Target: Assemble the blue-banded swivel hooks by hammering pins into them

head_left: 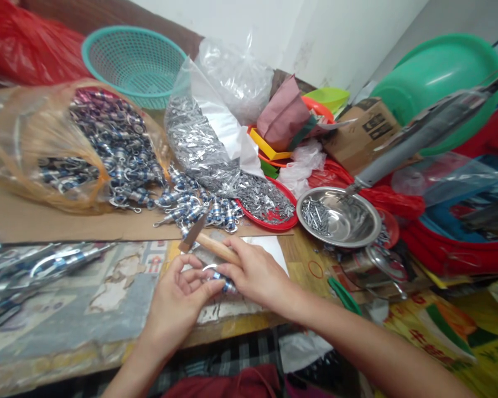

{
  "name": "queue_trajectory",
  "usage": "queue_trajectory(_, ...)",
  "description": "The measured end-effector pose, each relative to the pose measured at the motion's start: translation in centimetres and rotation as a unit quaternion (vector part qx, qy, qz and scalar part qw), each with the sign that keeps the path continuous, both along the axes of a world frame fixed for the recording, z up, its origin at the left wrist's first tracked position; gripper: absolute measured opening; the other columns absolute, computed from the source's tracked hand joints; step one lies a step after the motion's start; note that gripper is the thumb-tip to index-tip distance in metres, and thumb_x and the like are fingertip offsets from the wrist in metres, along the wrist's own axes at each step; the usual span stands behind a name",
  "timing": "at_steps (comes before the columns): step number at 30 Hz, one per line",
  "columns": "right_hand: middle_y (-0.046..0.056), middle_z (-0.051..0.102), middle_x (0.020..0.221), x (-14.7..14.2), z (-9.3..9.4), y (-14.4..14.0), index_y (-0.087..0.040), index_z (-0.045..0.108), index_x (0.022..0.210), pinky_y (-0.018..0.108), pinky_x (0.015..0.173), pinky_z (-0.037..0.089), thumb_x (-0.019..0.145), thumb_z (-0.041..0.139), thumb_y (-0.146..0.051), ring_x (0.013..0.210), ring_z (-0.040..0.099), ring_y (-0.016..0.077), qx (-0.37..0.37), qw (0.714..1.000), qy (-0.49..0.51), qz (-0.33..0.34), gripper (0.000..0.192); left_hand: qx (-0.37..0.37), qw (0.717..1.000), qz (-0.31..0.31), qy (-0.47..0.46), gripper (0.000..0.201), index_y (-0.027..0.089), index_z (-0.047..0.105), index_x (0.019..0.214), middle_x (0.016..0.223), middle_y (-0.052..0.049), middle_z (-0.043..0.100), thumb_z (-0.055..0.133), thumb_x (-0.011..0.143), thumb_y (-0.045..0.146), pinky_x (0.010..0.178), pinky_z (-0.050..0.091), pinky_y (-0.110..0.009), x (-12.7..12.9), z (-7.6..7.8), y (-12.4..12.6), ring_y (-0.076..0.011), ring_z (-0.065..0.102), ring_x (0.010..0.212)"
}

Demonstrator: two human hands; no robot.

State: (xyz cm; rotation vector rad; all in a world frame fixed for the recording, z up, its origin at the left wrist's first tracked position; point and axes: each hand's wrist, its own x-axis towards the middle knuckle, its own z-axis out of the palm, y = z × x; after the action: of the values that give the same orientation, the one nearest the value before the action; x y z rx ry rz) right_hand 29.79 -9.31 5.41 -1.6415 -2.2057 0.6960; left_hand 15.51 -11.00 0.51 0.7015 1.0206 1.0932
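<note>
Near the table's front edge, my left hand (182, 296) pinches a small blue-and-silver metal piece (227, 284) with a curved silver loop. My right hand (259, 271) is closed around the wooden handle of a hammer (218, 250), whose dark head points up and left. The thumb and fingertips of that same hand also meet the metal piece from the right. Just beyond the hammer lies a loose heap of similar blue-and-silver pieces (182, 207). They spill from a translucent orange plastic bag (20, 149) on cardboard.
A red plate (288, 221) carries small silver strips, with more in a clear bag (191, 127). Right of it stands a steel bowl (357, 240) with pins, under a grey tool (394, 157). A teal basket (136, 102) is behind. Several metal pieces (45, 265) lie left.
</note>
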Motion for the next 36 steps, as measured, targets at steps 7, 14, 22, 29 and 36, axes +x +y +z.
queue_trajectory(7,0.002,0.064,0.095,0.1,-0.9,-0.6,-0.022,0.054,0.104,0.029,0.069,0.046,0.080,0.057,-0.025,0.083,0.060,0.0179,0.039,0.997,0.064,-0.016,0.024,-0.004,1.000,-0.004,-0.013,0.044,0.020,0.040,0.077,0.058,0.006,0.067,0.077,0.052,0.016,0.059,0.055,-0.025,0.0,0.0,0.0,-0.0114,0.065,0.057)
queue_trajectory(14,0.006,0.063,0.106,4.4,0.3,-3.9,-0.024,0.045,0.127,0.028,0.081,0.047,0.087,0.047,-0.020,0.093,0.060,0.0161,0.143,0.987,0.069,-0.016,0.040,-0.010,1.000,-0.005,-0.007,0.044,0.020,0.041,0.076,0.061,0.006,0.067,0.078,0.052,0.017,0.063,0.056,-0.033,0.0,-0.3,-0.1,-0.0135,0.065,0.060)
queue_trajectory(22,0.004,0.061,0.079,5.6,0.6,-6.1,-0.023,0.042,0.131,0.023,0.061,0.047,0.086,0.042,-0.009,0.066,0.057,0.0124,0.197,0.979,-0.022,0.048,0.047,-0.010,1.000,-0.005,0.017,0.047,0.020,0.041,0.076,0.061,0.005,0.068,0.080,0.050,0.019,0.064,0.056,-0.032,-0.3,-0.3,0.0,-0.0138,0.066,0.060)
queue_trajectory(29,0.004,0.061,0.079,5.7,-0.2,-6.2,-0.025,0.041,0.131,0.024,0.061,0.048,0.086,0.039,-0.010,0.067,0.058,0.0136,0.169,0.984,-0.046,0.044,0.047,-0.009,1.000,0.005,0.026,0.048,0.021,0.042,0.078,0.061,0.004,0.068,0.080,0.049,0.019,0.063,0.057,-0.034,-0.1,-0.1,0.1,-0.0162,0.067,0.060)
queue_trajectory(36,0.009,0.058,0.120,8.7,-3.2,-3.3,-0.020,0.051,0.123,0.039,0.090,0.045,0.083,0.051,-0.029,0.107,0.056,0.0222,0.069,0.986,0.082,-0.129,0.041,0.029,0.979,-0.028,0.199,0.024,0.018,0.068,0.073,0.063,-0.004,0.072,0.076,0.053,0.028,0.065,0.054,-0.033,-0.5,1.1,0.0,-0.0217,0.067,0.063)
